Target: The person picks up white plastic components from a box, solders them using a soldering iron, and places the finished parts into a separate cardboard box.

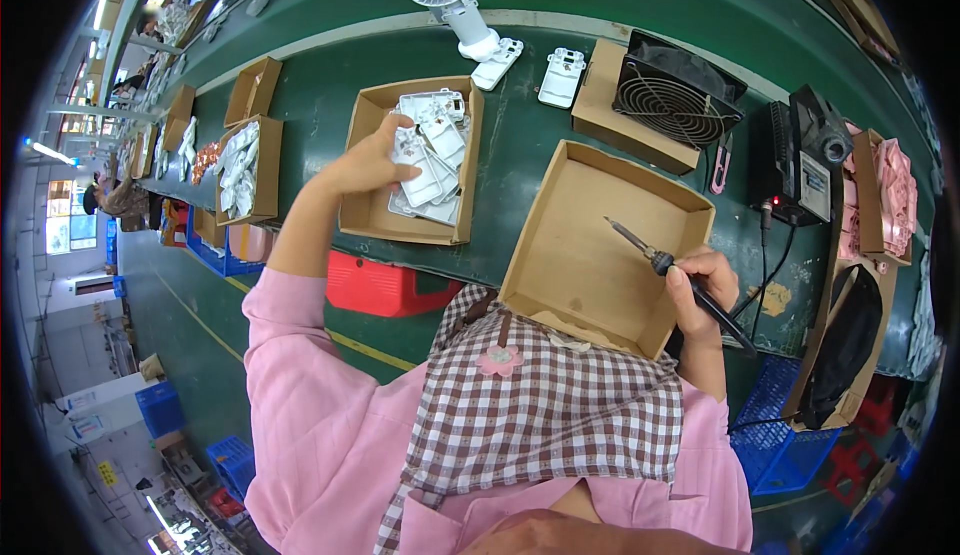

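Observation:
My left hand (372, 162) reaches over a cardboard box (372, 217) of white plastic casings (428, 183). Its thumb and forefinger are spread above the casings, with no part visibly lifted. In my right hand (704, 290) is a soldering iron (655, 255), its bare tip pointing up and left. The iron is over a shallow cardboard tray (545, 255), which lies tilted at the table's front edge and holds no parts. Beyond the boxes, two white casings, one a single casing (562, 77), rest on the green table (510, 145).
A white fan (462, 27) stands at the back, and a black fan with a wire grille (676, 100) sits on cardboard. To the right are a black soldering station (800, 165) with a cable, pink-handled cutters (721, 165) and a box of pink parts (890, 195). A red stool (375, 285) is below.

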Available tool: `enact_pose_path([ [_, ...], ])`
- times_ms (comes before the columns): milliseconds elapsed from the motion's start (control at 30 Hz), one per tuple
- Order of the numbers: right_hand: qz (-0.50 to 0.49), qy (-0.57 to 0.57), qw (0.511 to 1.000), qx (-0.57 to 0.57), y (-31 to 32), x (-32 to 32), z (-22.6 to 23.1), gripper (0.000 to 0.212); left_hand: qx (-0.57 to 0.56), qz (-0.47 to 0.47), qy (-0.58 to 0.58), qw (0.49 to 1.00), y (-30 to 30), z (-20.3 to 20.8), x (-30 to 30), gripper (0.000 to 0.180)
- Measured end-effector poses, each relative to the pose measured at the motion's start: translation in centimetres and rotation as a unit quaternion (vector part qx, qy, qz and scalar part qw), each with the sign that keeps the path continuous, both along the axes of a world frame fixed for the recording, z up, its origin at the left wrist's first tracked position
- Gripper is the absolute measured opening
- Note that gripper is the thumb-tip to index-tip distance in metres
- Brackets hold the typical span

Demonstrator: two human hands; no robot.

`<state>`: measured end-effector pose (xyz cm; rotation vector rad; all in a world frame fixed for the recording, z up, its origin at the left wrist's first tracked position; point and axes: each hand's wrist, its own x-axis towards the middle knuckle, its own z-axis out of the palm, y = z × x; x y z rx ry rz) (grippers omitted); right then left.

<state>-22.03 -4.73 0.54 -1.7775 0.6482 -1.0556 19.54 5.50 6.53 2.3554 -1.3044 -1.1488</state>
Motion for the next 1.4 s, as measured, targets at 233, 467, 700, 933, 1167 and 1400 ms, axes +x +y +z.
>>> enact_pose_path([
  [233,-0.001,-0.012,1.0,-0.001,-0.2,0.2,0.0,0.018,-0.106,0.062,0.088,0.989,0.1,1.1,0.3,0.054],
  [467,-0.01,-0.008,1.0,0.0,-0.2,0.2,0.0,0.018,-0.168,-0.178,-0.077,0.967,-0.7,3.6,-1.1,0.034],
  [700,-0.011,0.008,1.0,-0.004,-0.1,0.4,0.3,0.018,-0.191,-0.458,-0.318,0.807,-0.3,-0.2,-1.7,0.033],
  [933,-0.01,0.026,1.0,-0.004,0.0,0.6,0.5,0.019,-0.224,-0.355,-0.226,0.879,1.0,-2.0,-0.8,0.038],
  [1167,-0.013,0.025,0.999,-0.015,-0.1,0.7,0.3,0.019,-0.205,-0.341,-0.228,0.889,1.2,-2.4,-0.9,0.041],
  [1400,-0.015,0.023,0.999,-0.016,0.0,1.0,0.4,0.018,-0.235,-0.251,-0.193,0.919,2.2,-2.9,-1.8,0.05],
])
